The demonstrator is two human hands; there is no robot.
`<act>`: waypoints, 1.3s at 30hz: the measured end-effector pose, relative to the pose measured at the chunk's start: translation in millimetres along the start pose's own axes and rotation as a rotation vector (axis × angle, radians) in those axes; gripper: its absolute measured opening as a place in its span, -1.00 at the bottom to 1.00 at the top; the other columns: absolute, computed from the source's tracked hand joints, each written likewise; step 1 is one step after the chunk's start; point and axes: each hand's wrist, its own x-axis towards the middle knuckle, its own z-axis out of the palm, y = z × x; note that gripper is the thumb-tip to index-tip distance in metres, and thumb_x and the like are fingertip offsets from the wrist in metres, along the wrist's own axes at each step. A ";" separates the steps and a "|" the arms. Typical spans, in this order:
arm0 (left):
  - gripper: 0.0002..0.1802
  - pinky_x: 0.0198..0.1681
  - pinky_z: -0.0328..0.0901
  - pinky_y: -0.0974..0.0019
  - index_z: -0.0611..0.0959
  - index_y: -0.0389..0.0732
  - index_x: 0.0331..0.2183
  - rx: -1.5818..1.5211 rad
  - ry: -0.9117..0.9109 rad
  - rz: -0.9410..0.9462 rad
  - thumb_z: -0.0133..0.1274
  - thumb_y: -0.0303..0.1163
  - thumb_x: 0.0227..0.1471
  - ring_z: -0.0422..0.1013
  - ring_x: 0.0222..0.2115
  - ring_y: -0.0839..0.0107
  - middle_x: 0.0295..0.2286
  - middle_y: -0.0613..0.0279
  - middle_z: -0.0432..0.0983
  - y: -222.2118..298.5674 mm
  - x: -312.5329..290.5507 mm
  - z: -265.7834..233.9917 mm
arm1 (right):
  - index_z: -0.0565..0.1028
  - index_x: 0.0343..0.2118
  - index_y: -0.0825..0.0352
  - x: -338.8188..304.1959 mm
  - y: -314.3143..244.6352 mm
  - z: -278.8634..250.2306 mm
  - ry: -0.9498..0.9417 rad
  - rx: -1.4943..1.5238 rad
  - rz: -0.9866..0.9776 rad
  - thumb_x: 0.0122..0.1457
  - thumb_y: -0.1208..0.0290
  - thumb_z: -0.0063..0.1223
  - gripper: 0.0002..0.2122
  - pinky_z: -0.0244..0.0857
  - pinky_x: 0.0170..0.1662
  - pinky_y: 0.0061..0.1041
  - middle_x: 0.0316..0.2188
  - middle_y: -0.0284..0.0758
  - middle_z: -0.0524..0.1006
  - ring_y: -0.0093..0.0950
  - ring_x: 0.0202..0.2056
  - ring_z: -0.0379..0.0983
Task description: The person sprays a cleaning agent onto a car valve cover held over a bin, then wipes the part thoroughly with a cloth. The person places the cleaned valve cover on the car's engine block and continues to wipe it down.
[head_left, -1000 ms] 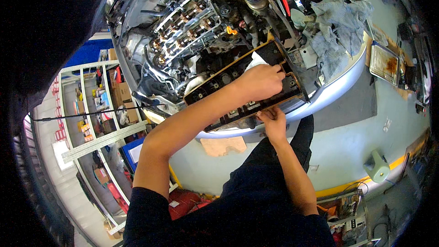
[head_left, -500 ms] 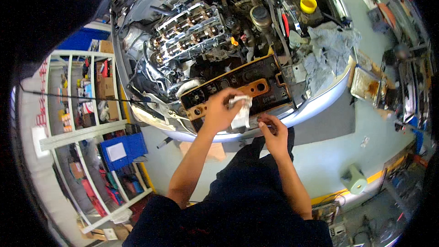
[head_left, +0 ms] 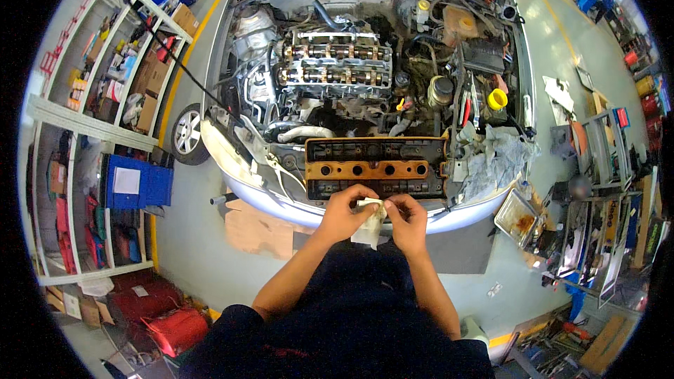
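Observation:
Both hands are together in front of the engine bay, at the near edge of an upturned valve cover (head_left: pixel 414 188). Between them hangs a small whitish piece of paper or cloth (head_left: pixel 366 235), crumpled and faintly stained. My left hand (head_left: pixel 342 216) pinches its upper left part with thumb and fingers. At its top right corner, my right hand (head_left: pixel 407 223) is closed in a pinch. The valve cover lies across the front of the car, dark inside with an orange-brown rim and centre strip. Behind it, the engine's camshafts (head_left: pixel 337 52) are exposed.
A grey rag (head_left: pixel 495 161) lies on the right front of the car, near a yellow cup (head_left: pixel 498 99) and red-handled pliers (head_left: pixel 467 109). Shelves (head_left: pixel 91 130) stand left. A stained metal tray (head_left: pixel 518 217) is at the right. Cardboard (head_left: pixel 256 230) lies on the floor.
My right hand has come over to the whitish piece and now pinches it beside my left hand. Both hands are closer to my body, and the view has turned and levelled.

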 end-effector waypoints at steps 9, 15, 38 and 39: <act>-0.53 -0.07 0.48 0.30 0.62 -0.34 0.08 -0.592 -0.106 -0.450 0.30 -0.32 0.22 0.59 -0.14 0.42 -0.13 0.18 0.67 -27.1 -8.4 6.1 | 0.61 -0.17 0.44 -11.5 0.0 2.5 0.067 -0.001 -0.061 0.31 0.50 0.22 -0.87 0.41 -0.06 -0.48 -0.27 -0.27 0.66 -0.50 -0.21 0.55; -0.63 -0.24 0.54 0.26 0.64 -0.31 0.02 -0.951 -0.324 -0.537 0.04 -0.37 0.23 0.62 -0.30 0.33 -0.20 0.11 0.67 -51.7 -3.9 28.1 | 0.61 0.01 0.42 -12.8 -31.9 -11.7 -0.153 0.146 -0.239 0.08 0.71 0.17 -0.62 0.31 0.28 -0.34 0.06 -0.19 0.59 -0.35 0.23 0.43; -0.64 -0.12 0.40 0.26 0.69 -0.33 -0.09 -0.020 0.077 -0.203 0.31 -0.24 0.22 0.53 -0.24 0.42 -0.28 0.08 0.66 -11.8 -0.8 140.9 | 0.62 -0.05 0.41 64.5 11.9 -155.4 -0.498 -0.157 0.070 0.31 0.52 0.25 -0.81 0.46 -0.06 -0.50 -0.18 -0.32 0.68 -0.55 -0.14 0.58; -0.65 -0.18 0.40 0.27 0.70 -0.33 -0.12 -0.033 0.116 -0.243 0.31 -0.25 0.21 0.53 -0.30 0.43 -0.32 0.07 0.66 -12.1 -2.2 151.9 | 0.62 -0.06 0.43 65.3 12.4 -159.7 -0.473 -0.165 0.099 0.30 0.54 0.26 -0.81 0.46 -0.06 -0.50 -0.17 -0.31 0.67 -0.55 -0.15 0.58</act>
